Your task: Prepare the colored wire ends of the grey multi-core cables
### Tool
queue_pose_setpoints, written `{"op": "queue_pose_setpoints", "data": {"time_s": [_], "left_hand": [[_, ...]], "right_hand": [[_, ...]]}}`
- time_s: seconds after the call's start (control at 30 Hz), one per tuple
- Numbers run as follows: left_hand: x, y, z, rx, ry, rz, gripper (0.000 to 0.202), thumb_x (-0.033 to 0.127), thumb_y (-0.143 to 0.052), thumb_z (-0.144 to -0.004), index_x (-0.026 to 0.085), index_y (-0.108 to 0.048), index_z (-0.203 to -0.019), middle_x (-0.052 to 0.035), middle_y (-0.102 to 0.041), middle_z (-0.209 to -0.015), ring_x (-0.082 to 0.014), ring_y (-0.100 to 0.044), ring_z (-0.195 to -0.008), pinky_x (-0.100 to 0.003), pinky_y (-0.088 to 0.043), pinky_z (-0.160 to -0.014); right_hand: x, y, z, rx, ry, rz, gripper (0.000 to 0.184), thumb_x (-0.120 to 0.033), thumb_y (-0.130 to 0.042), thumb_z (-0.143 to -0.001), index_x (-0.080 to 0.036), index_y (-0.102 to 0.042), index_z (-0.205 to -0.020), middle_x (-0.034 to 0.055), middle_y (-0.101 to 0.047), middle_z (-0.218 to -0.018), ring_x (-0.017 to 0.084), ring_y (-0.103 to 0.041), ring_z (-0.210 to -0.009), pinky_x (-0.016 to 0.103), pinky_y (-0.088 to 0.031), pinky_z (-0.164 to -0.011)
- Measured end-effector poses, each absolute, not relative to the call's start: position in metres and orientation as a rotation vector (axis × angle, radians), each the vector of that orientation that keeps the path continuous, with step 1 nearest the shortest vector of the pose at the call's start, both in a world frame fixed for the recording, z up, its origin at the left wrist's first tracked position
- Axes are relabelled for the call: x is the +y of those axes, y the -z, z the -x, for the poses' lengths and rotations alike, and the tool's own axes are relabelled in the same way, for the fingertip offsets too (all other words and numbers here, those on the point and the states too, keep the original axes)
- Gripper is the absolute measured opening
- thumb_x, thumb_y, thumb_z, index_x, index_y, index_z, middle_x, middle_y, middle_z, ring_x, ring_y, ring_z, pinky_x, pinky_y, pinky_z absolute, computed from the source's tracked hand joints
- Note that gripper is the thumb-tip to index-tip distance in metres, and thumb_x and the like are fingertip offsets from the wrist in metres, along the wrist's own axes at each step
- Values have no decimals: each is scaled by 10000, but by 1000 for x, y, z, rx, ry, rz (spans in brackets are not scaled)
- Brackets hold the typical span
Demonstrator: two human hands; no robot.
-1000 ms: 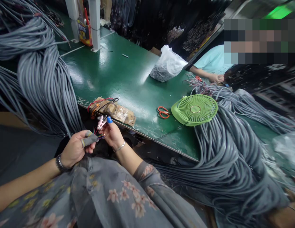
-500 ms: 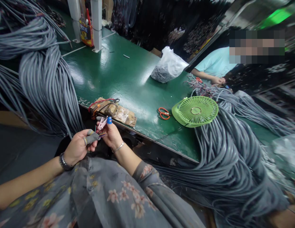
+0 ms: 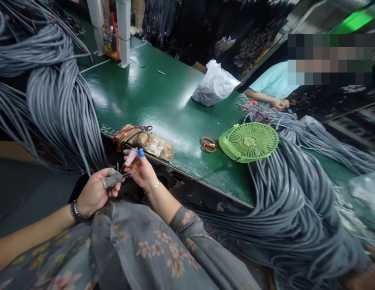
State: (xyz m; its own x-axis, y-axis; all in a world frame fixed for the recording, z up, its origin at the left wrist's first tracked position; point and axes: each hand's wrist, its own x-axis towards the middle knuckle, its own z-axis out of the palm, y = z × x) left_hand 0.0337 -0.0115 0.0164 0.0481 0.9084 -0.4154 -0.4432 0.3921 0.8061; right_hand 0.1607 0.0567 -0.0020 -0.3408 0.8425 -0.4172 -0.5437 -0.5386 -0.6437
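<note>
My left hand [image 3: 98, 187], with grey wraps on its thumb and finger, pinches the end of a grey cable. Thin coloured wires [image 3: 127, 175] fan out from that pinch, a few of them pointing up. Close on the right is my right hand [image 3: 143, 173], palm turned up, a blue wrap on its thumb and pink and grey coverings on its fingers. Its thumb stands up apart from the fingers, and the wire ends reach its lower fingers. Whether it grips any single wire is too small to make out.
A taped brown block [image 3: 154, 143] with red and black leads lies at the green table's [image 3: 175, 117] edge. Orange-handled scissors [image 3: 209, 145], a green fan [image 3: 249, 141] and a white bag [image 3: 214, 84] are farther right. Grey cable bundles [image 3: 60, 100] flank me. A co-worker's hand [image 3: 280, 104] is beyond.
My left hand has shifted slightly left and down. The wires are more spread, with some now sticking up. My right hand's fingers have turned a little, its thumb still raised.
</note>
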Motion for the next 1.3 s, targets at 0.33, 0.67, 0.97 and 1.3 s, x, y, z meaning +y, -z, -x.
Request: {"op": "queue_pose_setpoints", "data": {"time_s": [0.33, 0.67, 0.97, 1.3], "left_hand": [[-10, -13, -37, 1075, -1200, -492, 301, 297, -838, -447, 157, -601, -569, 12, -586, -479, -87, -503, -400, -174, -379, -382], [-9, -5, -41, 1139, -1194, -602, 315, 355, -806, -497, 151, -578, -576, 7, -591, -495, -84, -504, -392, -179, -371, -400], [-11, -2, -41, 1162, -1172, -662, 335, 388, -805, -510, 144, -582, -564, -9, -598, -502, -86, -512, -391, -176, -365, -395], [-17, 6, -32, 1178, -1137, -787, 318, 410, -808, -547, 167, -607, -586, -12, -614, -517, -113, -547, -425, -197, -429, -431]], "right_hand": [[52, 19, -161, -858, -1521, 972, 438, -618, -663, -820, -198, -653, -696, -12, -593, -597, 127, -515, -577, 246, -456, -577], [59, 8, -150, -546, -1772, 931, 392, -551, -725, -813, -172, -654, -741, 15, -650, -666, 129, -549, -586, 262, -484, -602], [55, 9, -147, -516, -1730, 988, 428, -588, -676, -842, -174, -643, -736, 9, -618, -646, 130, -544, -587, 238, -452, -538], [41, 13, -177, -1010, -1957, 984, 560, -655, -827, -565, -163, -659, -775, -1, -655, -692, 108, -561, -607, 227, -458, -581]]}}
